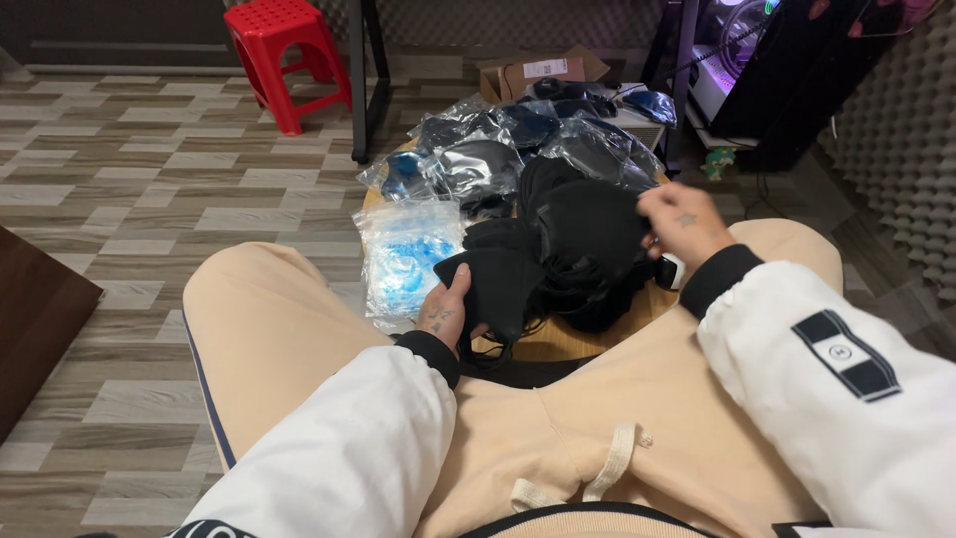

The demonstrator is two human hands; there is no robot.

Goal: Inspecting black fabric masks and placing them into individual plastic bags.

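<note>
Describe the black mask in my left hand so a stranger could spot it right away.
Start at the round wooden table between the knees, heaped with black masks. At its near edge, the left hand grips one black mask. Unlike the heap, it lies apart and flat, beside the clear bag of blue items.

A home room: wood-pattern floor [149, 189], red plastic stool [287, 60], foam-padded wall [901, 149], lit computer tower [732, 50].

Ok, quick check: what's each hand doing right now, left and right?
Left hand: closed on a black face mask, held by its edge.
Right hand: fingers curled onto the pile of black masks; a firm grip cannot be told.
</note>
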